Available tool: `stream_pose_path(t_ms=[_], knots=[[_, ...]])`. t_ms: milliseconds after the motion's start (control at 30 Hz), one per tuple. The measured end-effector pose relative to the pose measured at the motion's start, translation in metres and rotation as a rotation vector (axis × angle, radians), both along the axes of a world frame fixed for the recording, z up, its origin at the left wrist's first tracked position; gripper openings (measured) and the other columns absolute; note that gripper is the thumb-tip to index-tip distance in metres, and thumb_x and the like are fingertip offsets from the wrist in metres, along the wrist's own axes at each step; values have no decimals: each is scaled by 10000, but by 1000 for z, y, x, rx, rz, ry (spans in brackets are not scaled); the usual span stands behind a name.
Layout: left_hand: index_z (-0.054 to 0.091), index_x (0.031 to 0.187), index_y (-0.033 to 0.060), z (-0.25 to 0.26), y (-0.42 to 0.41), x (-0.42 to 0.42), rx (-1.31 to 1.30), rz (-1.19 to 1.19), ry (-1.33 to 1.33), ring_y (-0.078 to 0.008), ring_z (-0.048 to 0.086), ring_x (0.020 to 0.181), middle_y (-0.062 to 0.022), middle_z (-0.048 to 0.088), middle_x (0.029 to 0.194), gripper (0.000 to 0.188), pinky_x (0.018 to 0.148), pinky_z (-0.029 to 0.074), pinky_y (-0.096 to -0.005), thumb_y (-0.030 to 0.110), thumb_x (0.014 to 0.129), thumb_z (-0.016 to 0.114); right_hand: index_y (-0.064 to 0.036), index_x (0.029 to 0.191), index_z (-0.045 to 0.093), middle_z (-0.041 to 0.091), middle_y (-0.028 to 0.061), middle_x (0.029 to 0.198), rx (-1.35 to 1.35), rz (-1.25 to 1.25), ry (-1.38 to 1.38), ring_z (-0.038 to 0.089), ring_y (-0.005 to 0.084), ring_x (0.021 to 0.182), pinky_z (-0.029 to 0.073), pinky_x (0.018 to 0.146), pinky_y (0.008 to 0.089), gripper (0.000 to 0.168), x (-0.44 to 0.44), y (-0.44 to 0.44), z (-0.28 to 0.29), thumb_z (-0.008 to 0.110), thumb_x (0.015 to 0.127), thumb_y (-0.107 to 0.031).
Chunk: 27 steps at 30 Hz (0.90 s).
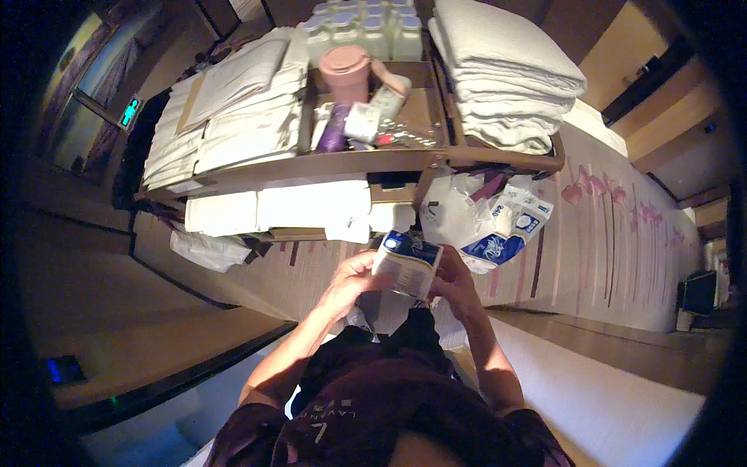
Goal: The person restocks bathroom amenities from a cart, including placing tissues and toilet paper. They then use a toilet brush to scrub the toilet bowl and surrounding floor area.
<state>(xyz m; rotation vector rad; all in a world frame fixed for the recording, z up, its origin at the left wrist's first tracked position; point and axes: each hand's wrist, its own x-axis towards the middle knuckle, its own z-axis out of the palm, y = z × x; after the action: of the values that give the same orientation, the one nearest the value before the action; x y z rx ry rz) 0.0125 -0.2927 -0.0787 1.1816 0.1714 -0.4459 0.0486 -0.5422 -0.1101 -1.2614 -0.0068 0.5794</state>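
Between my hands is a small blue-and-white plastic-wrapped paper packet (408,265) bearing writing. My left hand (353,280) grips its left side, thumb across the front. On the opposite edge, my right hand (458,283) has hold of it, partly in shadow. The packet is held in front of my body, just below the near side of a brown housekeeping cart (373,162). To its right, a plastic bag (449,210) hangs at the cart's corner, beside a larger blue-and-white package (502,239) with similar printing.
Folded white linens (251,125) fill the cart's left top section. Capped bottles (367,29), a pink lidded cup (345,73) and small items occupy the middle. Thick white towels (508,76) are stacked on the right. White linens (309,204) lie on the lower shelf, above patterned carpet (583,251).
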Motion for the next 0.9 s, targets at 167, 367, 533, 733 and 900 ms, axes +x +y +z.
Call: stream_pose_path(t_ms=[167, 367, 533, 733, 900], knots=[[584, 1322, 54, -4, 77, -50, -76, 171, -13, -118, 571, 1052, -9, 648, 1156, 442, 921, 450, -291, 194, 914, 682, -103, 1295, 453, 624, 46, 957, -119, 136, 2, 617, 133, 745, 522, 594, 277, 519, -21, 93, 40, 624, 830, 55], [546, 1376, 23, 24, 115, -66, 545, 151, -94, -229, 602, 1086, -116, 665, 1176, 630, 955, 458, -358, 379, 883, 711, -85, 1262, 460, 618, 63, 991, -350, 21, -201, 614, 148, 912, 519, 714, 287, 611, -50, 168, 20, 797, 752, -64], [576, 1305, 21, 21, 131, -73, 316, 225, -211, -271, 636, 1057, -137, 649, 1210, 473, 922, 507, -406, 368, 983, 588, -62, 1216, 514, 625, 120, 1003, -589, -3, -759, 645, 241, 956, 519, 833, 339, 525, -50, 193, 74, 735, 742, -9], [559, 1308, 83, 7, 142, -60, -524, 310, 252, -245, 644, 1042, -87, 656, 1198, 559, 878, 527, -458, 523, 964, 571, -54, 1171, 670, 701, 175, 1052, -625, 360, -803, 691, 335, 960, 543, 833, 393, 360, -28, 192, 128, 678, 814, -102], [590, 1247, 65, 21, 130, -53, -411, 398, 314, -192, 684, 971, -89, 690, 1117, 536, 813, 570, -357, 508, 947, 618, -73, 1033, 656, 699, 119, 893, -982, 484, -1240, 687, 315, 803, 539, 678, 392, 251, -1, 197, 104, 666, 788, -125]])
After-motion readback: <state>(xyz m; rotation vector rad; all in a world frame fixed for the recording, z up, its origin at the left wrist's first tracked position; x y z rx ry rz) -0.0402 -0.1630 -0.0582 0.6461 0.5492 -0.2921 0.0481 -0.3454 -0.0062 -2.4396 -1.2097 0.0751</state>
